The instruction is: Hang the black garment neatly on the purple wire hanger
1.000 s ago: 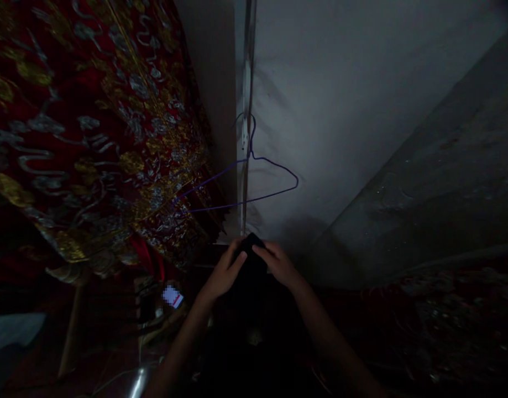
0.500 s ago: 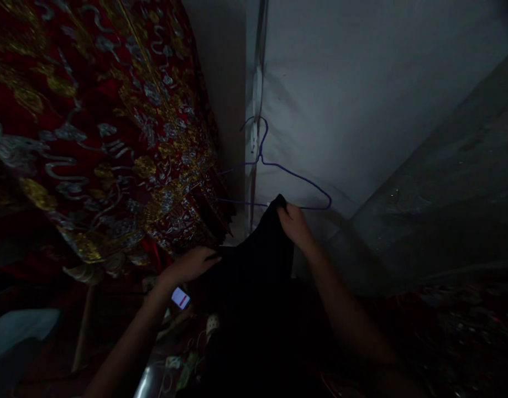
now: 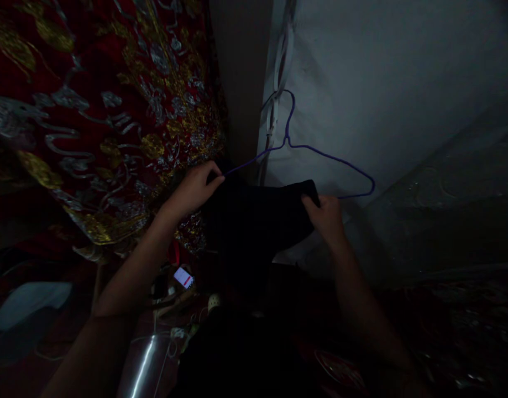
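A black garment (image 3: 257,218) is stretched between my two hands in dim light. My left hand (image 3: 193,188) pinches its upper left edge, right where the left arm of a purple wire hanger (image 3: 332,159) ends. My right hand (image 3: 326,218) grips the garment's upper right corner, just below the hanger's bottom wire. The hanger hangs by its hook from a vertical strip (image 3: 276,83) on the pale wall. The cloth's lower part drops into darkness.
A red cloth with gold and silver embroidery (image 3: 92,110) hangs at the left, close to my left hand. A small white and red item (image 3: 183,277) and other clutter lie below. A pale cloth (image 3: 25,301) lies low at the left. A grey slab (image 3: 452,221) slopes at the right.
Both hands have lifted the black garment and spread apart. It was bunched between them a second ago; it is now pulled wide just under the hanger. The view has moved closer to the wall.
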`<state>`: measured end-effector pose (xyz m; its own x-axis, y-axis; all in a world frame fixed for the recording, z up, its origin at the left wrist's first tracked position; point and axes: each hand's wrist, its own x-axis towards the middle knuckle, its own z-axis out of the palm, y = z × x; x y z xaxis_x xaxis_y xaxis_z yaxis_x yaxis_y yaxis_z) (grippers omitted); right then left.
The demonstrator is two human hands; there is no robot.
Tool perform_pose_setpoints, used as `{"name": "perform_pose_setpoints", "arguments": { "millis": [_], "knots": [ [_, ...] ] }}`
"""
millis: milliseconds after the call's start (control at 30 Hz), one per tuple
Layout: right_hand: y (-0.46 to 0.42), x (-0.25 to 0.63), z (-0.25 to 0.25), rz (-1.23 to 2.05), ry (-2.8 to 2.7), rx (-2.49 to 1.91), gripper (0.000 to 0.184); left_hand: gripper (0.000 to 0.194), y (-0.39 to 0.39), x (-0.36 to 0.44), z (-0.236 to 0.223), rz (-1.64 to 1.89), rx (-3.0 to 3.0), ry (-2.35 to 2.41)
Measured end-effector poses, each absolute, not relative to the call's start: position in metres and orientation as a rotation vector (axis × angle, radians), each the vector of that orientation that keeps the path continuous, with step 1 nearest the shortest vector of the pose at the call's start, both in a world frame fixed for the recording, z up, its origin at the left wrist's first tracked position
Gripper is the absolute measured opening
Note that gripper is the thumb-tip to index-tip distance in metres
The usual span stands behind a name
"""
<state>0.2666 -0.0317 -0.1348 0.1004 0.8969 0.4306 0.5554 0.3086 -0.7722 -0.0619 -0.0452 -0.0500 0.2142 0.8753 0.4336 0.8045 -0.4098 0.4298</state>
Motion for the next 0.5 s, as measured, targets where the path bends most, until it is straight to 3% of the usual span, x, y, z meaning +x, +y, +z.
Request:
{"name": "perform_pose_setpoints", "arguments": {
  "millis": [133, 267, 400, 500],
  "knots": [
    [-0.045, 0.257, -0.141, 0.52, -1.628, -1.297, 0.042, 0.024, -0.03, -0.041, -0.049, 1.037, 2.436, 1.396],
    [-0.054, 0.272, -0.136, 0.339, -1.564, -1.164, 0.025, 0.024, -0.028, -0.036, -0.049, 0.995, 2.446, 1.324],
    [-0.051, 0.31, -0.121, 0.004, -1.319, -1.088, 0.059, 0.022, -0.033, -0.038, -0.043, 0.957, 2.515, 1.425],
    [-0.042, 0.343, -0.107, 0.036, -1.326, -1.23, 0.044, 0.02, -0.037, -0.039, -0.037, 0.962, 2.569, 1.446]
  ]
}}
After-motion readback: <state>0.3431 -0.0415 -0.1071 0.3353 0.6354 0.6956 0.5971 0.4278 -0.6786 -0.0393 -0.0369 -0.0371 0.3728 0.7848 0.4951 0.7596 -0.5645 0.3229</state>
